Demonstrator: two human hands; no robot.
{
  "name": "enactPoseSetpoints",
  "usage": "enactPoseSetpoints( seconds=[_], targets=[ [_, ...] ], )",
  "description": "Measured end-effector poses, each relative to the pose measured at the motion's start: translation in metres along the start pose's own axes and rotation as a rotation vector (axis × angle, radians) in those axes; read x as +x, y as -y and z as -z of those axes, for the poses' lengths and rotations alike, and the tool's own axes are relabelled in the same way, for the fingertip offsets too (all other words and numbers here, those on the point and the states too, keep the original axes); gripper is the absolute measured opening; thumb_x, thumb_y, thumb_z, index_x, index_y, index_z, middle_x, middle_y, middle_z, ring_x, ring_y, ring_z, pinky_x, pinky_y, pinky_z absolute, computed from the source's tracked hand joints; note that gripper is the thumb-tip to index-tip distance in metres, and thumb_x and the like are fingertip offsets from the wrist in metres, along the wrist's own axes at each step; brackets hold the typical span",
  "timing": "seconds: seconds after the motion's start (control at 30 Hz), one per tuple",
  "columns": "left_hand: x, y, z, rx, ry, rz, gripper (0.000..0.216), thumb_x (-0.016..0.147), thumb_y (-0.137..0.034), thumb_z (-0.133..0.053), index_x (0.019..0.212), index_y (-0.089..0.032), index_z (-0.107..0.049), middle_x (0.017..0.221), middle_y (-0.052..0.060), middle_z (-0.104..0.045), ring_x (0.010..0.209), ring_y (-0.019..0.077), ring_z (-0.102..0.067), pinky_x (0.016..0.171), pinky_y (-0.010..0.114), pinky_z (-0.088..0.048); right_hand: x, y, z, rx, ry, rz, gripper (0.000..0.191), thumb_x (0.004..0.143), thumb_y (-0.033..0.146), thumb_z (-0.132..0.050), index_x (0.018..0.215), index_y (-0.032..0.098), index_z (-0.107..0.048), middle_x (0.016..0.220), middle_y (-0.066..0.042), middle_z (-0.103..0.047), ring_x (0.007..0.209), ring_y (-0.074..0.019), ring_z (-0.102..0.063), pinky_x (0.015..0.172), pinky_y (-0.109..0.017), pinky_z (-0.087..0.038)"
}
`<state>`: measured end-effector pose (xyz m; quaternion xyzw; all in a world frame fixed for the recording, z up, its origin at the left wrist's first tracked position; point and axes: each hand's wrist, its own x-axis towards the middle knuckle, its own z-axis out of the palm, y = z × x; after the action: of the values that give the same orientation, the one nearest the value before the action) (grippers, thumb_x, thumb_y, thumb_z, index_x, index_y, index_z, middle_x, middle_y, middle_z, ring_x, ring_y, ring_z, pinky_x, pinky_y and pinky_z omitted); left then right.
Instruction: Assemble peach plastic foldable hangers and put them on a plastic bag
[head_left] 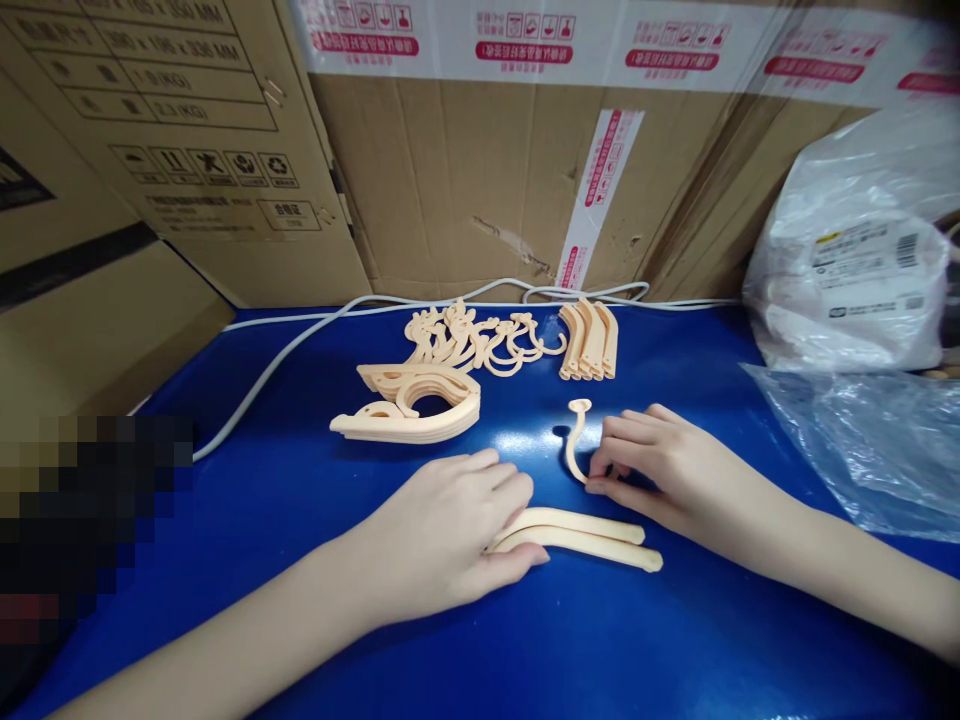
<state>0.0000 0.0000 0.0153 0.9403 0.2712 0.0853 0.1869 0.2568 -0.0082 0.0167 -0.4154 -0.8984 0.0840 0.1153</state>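
Observation:
My right hand (660, 465) pinches the lower end of a beige plastic hanger hook (576, 450) between thumb and fingers; its round, flat end points up and away. My left hand (450, 535) is closed around one end of two curved beige hanger arms (600, 548). Side by side, their free ends reach to the right, just in front of my right hand. The gripped ends are hidden under my left fingers. Beyond my left hand lies a stack of beige hanger pieces (450, 428) with a round opening.
At the back are a pile of loose hooks (450, 340) and a stack of short curved arms (591, 342). A white cable (281, 355) runs along the blue table (300, 620). Cardboard boxes (480, 170) stand behind; plastic bags (855, 270) lie at the right.

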Motion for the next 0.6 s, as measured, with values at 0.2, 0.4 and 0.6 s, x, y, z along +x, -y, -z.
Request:
enactPoseSetpoints(
  seconds=[0.2, 0.4, 0.6],
  targets=[
    [0.0, 0.0, -0.002, 0.006, -0.001, -0.025, 0.033, 0.095, -0.035, -0.058, 0.072, -0.021, -0.039, 0.067, -0.003, -0.05, 0.066, 0.016, -0.047, 0.057, 0.028, -0.028, -0.016, -0.001, 0.001, 0.05, 0.027, -0.032, 0.014, 0.096, 0.027, -0.057, 0.083, 0.022, -0.06, 0.081, 0.001, -0.064, 0.073, -0.0156, -0.058, 0.071, -0.031, -0.034],
    [0.0, 0.001, -0.003, 0.003, -0.004, -0.038, 0.034, 0.095, -0.035, -0.057, 0.071, -0.021, -0.037, 0.066, -0.003, -0.049, 0.064, 0.0158, -0.046, 0.056, 0.028, -0.028, -0.024, -0.002, 0.002, 0.072, 0.048, -0.03, 0.016, 0.098, 0.029, -0.055, 0.084, 0.022, -0.06, 0.08, 0.001, -0.064, 0.073, -0.0153, -0.059, 0.07, -0.03, -0.037],
    [0.0, 0.0, -0.001, 0.008, 0.023, -0.024, 0.035, 0.095, -0.035, -0.057, 0.07, -0.02, -0.038, 0.066, -0.003, -0.05, 0.064, 0.0152, -0.046, 0.057, 0.028, -0.029, -0.025, -0.001, 0.004, 0.074, 0.032, -0.011, 0.017, 0.098, 0.028, -0.054, 0.084, 0.022, -0.06, 0.079, 0.001, -0.064, 0.07, -0.0142, -0.059, 0.068, -0.029, -0.037]
  ],
)
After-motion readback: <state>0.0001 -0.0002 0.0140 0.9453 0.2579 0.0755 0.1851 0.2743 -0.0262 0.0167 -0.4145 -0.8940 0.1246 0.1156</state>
